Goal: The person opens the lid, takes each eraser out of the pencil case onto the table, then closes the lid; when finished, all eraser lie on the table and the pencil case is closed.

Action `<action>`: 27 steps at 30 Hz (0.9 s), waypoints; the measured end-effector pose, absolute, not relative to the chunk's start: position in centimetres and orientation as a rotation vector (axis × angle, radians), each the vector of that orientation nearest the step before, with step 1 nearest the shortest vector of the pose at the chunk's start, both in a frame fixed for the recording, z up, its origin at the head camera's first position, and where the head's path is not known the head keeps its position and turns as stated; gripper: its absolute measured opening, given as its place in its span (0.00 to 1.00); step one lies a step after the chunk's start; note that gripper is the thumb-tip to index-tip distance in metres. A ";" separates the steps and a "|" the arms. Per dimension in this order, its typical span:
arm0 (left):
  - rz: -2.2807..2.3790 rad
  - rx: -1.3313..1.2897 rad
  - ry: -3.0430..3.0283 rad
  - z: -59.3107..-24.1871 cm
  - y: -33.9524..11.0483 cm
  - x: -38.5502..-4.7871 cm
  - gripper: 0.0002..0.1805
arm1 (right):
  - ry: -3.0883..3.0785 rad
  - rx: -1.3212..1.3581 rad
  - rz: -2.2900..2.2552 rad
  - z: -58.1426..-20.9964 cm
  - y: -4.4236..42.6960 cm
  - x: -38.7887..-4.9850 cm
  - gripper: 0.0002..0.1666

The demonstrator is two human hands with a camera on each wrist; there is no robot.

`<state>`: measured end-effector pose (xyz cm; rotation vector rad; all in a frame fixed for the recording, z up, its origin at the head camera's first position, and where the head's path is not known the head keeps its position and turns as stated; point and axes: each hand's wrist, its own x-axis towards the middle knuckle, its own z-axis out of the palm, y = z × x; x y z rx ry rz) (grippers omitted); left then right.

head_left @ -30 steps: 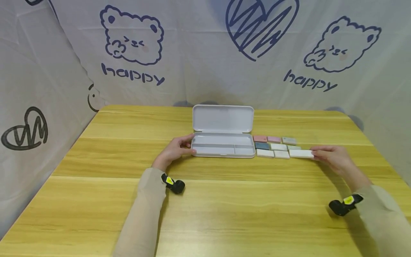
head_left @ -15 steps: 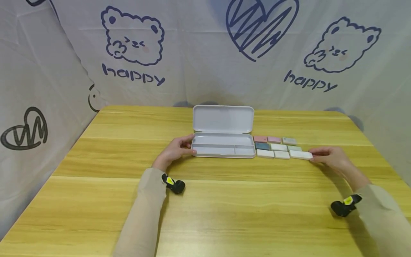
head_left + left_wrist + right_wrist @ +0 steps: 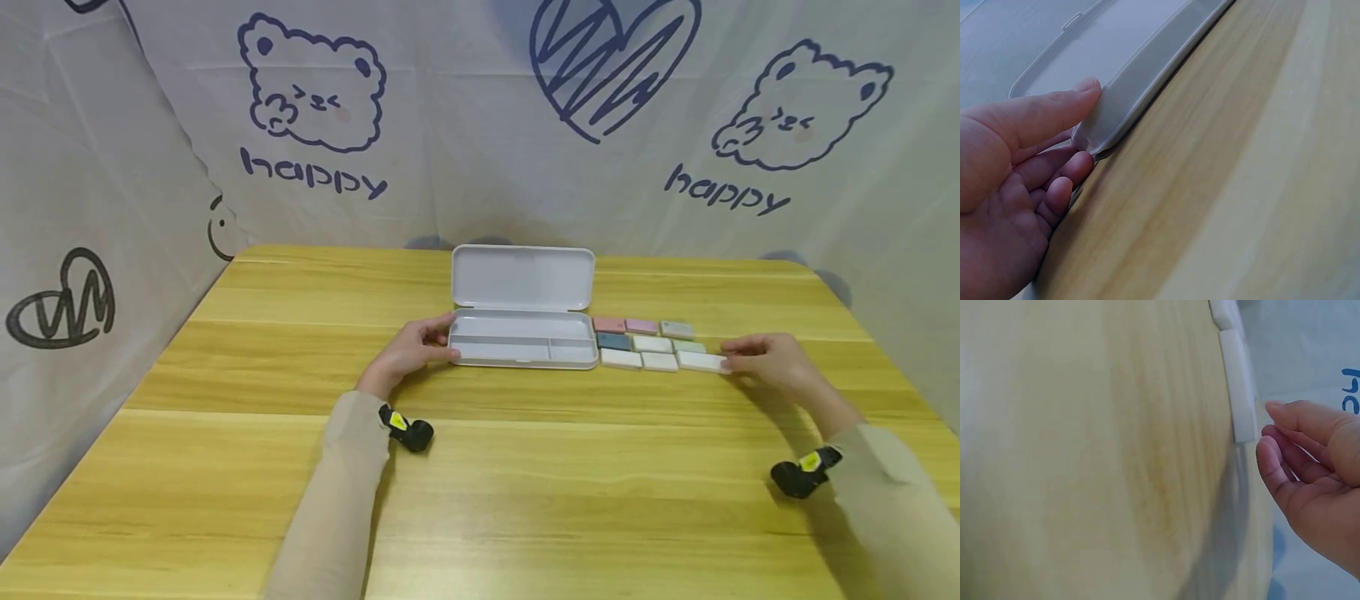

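A white pencil case point(image 3: 522, 363) with divided compartments lies with its lid point(image 3: 522, 277) raised at the back. My left hand point(image 3: 405, 354) grips its left end, thumb over the rim and fingers around the side; the left wrist view shows the thumb on the case's corner point(image 3: 1100, 128). To the right of the case, small flat blocks sit in rows. The front row ends in a long white block point(image 3: 700, 362). My right hand point(image 3: 772, 362) is beside that block's right end. In the right wrist view its loosely bent fingers hold nothing, a little off the block point(image 3: 1239, 387).
Other blocks near the case include a red-pink one point(image 3: 608, 324), a pink one point(image 3: 641, 327), a blue-grey one point(image 3: 614, 341) and several pale ones. A patterned white cloth point(image 3: 465, 167) hangs behind the wooden table point(image 3: 540, 492).
The right fingers held the long white block's end a second ago; its right end swung slightly nearer, and the fingers have let go and lifted a little. The left hand stays put.
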<state>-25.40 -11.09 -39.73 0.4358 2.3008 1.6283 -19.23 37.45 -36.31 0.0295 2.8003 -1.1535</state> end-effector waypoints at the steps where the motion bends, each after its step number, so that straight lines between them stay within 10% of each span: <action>1: 1.630 0.436 2.300 -39.7 -11.1 -25.4 0.36 | 2.801 0.030 -1.149 -36.2 37.3 -19.3 0.27; 27: 1.627 0.424 2.295 -39.3 -11.0 -25.2 0.36 | 2.808 -0.016 -1.307 -34.8 30.9 -22.4 0.24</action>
